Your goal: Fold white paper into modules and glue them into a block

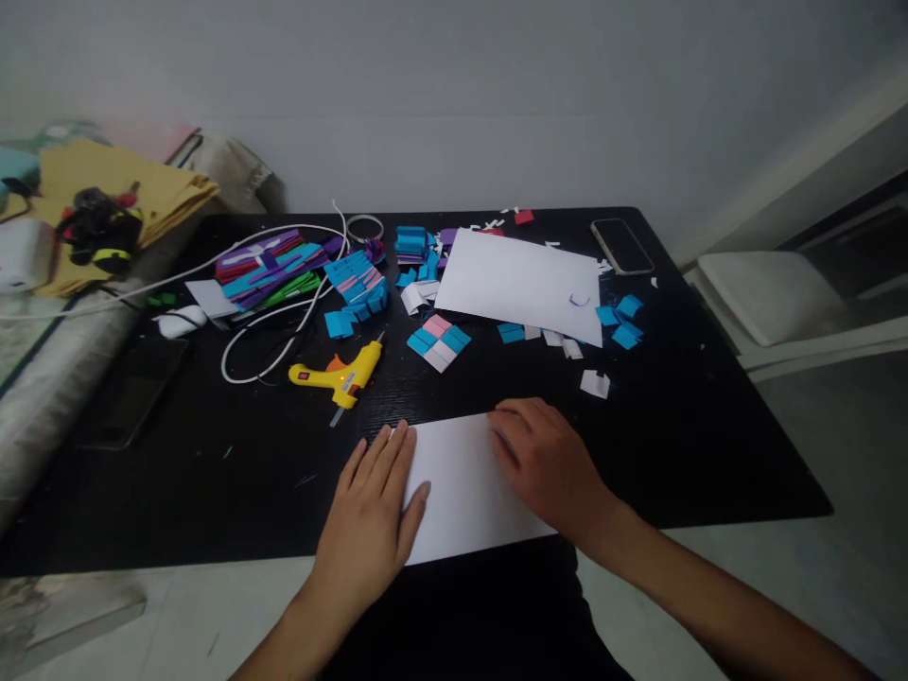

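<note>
A white sheet of paper (pixel 461 492) lies at the near edge of the black table, in front of my body. My left hand (pixel 375 501) rests flat on its left side, fingers stretched out and thumb apart. On the right side of the sheet, my right hand (pixel 550 463) has its fingers bent and drawn together at the far right edge, closed on the paper. Its fingertips are partly hidden. Beyond the hands are a yellow glue gun (pixel 340 374) and a woven square of pink, blue and white folded paper (pixel 438 342).
A second white sheet (pixel 517 279) covers folded paper pieces at the back. Coloured paper strips (pixel 270 270) and a looping white cable (pixel 231 355) lie at left. One phone (pixel 621 246) is at back right, a dark one (pixel 134 392) at left. A chair (pixel 773 293) stands right.
</note>
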